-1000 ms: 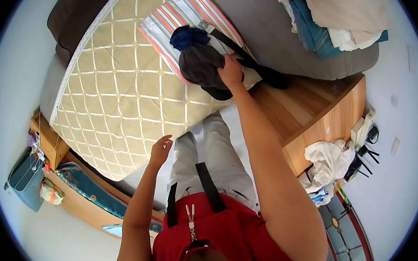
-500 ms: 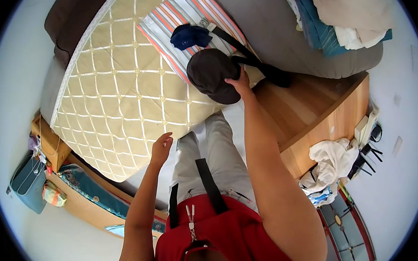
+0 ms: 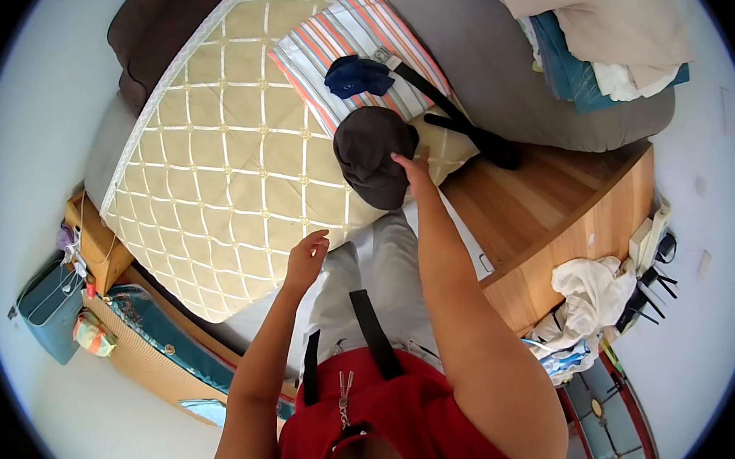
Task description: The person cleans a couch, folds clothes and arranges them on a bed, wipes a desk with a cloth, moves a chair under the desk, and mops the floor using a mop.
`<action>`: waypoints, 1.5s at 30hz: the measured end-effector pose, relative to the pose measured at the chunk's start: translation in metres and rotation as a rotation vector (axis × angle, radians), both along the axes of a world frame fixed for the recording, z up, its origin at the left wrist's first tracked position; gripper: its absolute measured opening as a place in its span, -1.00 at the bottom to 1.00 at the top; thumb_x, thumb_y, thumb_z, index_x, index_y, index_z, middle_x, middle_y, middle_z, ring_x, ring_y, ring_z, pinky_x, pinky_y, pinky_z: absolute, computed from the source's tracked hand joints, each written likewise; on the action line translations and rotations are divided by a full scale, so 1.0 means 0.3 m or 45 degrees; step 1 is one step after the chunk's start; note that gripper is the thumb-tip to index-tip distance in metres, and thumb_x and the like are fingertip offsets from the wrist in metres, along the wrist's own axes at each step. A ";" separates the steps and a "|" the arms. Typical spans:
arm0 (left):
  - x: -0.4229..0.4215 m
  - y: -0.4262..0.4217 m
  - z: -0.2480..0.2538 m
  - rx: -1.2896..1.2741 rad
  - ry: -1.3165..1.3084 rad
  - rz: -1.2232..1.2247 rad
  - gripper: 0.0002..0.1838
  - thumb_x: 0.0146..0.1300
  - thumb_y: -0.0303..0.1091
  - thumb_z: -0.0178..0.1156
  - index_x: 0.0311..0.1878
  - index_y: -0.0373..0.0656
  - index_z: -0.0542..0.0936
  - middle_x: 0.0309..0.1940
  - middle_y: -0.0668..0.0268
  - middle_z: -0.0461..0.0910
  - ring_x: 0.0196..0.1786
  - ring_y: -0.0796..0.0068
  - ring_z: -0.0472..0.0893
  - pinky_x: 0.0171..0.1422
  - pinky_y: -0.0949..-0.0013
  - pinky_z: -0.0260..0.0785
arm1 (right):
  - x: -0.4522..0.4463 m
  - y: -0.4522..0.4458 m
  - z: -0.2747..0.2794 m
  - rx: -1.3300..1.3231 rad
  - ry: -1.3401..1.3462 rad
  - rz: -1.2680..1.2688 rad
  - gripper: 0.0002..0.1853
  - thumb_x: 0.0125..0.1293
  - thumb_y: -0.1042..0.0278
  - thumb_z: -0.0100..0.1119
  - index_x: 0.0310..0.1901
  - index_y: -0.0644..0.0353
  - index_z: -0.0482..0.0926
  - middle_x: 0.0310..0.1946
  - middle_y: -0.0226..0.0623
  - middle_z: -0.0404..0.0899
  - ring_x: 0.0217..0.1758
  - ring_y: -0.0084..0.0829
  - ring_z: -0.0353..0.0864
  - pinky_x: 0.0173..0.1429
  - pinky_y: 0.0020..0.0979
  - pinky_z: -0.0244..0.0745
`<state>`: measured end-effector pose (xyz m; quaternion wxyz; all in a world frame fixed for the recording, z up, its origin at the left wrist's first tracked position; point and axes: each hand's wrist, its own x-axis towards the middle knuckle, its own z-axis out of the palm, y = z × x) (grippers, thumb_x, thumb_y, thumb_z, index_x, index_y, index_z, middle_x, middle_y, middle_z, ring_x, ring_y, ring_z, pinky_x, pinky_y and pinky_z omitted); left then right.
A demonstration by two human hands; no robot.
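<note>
My right hand (image 3: 414, 168) grips a dark brown cap (image 3: 370, 152) by its lower right part, at the edge of the quilted cover. Just above the cap, a folded navy blue cloth (image 3: 357, 77) lies on a striped pillow (image 3: 337, 36). A black belt (image 3: 435, 94) runs from the pillow down to the right, its buckle beside the blue cloth. My left hand (image 3: 307, 256) hovers near the front edge of the beige quilted cover (image 3: 210, 182), fingers slightly curled and apart, holding nothing.
Folded clothes (image 3: 594, 41) are stacked on the grey sofa back (image 3: 494, 86). To the right, a wooden cabinet (image 3: 542, 265) bears a crumpled white cloth (image 3: 591, 289) and a black router (image 3: 639, 298). At the left are a small wooden stand (image 3: 97, 242) and a teal bag (image 3: 50, 307).
My right hand has moved the cap down toward me, away from the blue cloth and belt. The view has shifted slightly, and my left hand has stayed low, near the cover's edge.
</note>
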<state>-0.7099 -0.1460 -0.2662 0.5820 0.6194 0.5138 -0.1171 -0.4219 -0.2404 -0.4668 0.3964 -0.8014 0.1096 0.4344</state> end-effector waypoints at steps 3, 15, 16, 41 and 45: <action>-0.012 0.000 0.003 -0.024 -0.001 0.005 -0.68 0.34 -0.32 0.16 0.12 -0.18 0.57 -0.21 0.23 0.68 -0.15 0.46 0.64 0.00 0.41 0.44 | -0.030 -0.007 -0.008 0.152 0.272 -0.236 0.05 -0.08 0.23 0.55 0.40 0.31 0.10 0.28 0.05 0.30 0.24 -0.08 0.44 0.25 -0.14 0.44; -0.059 -0.002 0.024 0.124 -0.055 -0.108 -0.66 0.34 -0.25 0.15 0.10 -0.19 0.58 -0.27 0.19 0.68 -0.20 0.43 0.65 -0.06 0.39 0.46 | -0.171 0.257 0.483 -0.007 -0.258 1.216 -0.39 -0.14 0.03 0.31 -0.07 0.31 0.58 -0.18 0.14 0.62 -0.06 0.09 0.60 0.05 -0.08 0.49; -0.061 0.007 0.038 0.148 -0.063 -0.125 -0.67 0.34 -0.25 0.15 0.09 -0.19 0.59 -0.29 0.18 0.68 -0.21 0.43 0.65 -0.07 0.38 0.46 | -0.181 0.277 0.552 0.136 -0.298 1.215 -0.40 -0.14 0.06 0.28 -0.07 0.32 0.56 -0.17 0.18 0.61 -0.05 0.11 0.59 0.08 -0.07 0.48; 0.024 0.181 0.205 0.293 -0.158 -0.217 -0.68 0.29 -0.22 0.17 0.05 -0.12 0.61 -0.30 0.12 0.68 -0.25 0.24 0.66 -0.12 0.28 0.48 | 1.008 0.357 1.555 0.846 -0.570 -0.582 -0.30 0.10 0.28 0.42 0.25 0.28 0.34 0.16 -0.16 0.42 0.20 -0.32 0.41 0.18 -0.17 0.39; 0.021 0.145 0.170 0.240 -0.099 -0.198 -0.68 0.29 -0.22 0.16 0.05 -0.13 0.61 -0.29 0.12 0.68 -0.24 0.24 0.66 -0.11 0.28 0.48 | 0.821 0.329 1.168 0.510 -1.041 -0.576 -0.31 0.12 0.29 0.38 0.24 0.36 0.32 0.03 -0.10 0.45 0.03 -0.30 0.43 0.12 -0.21 0.38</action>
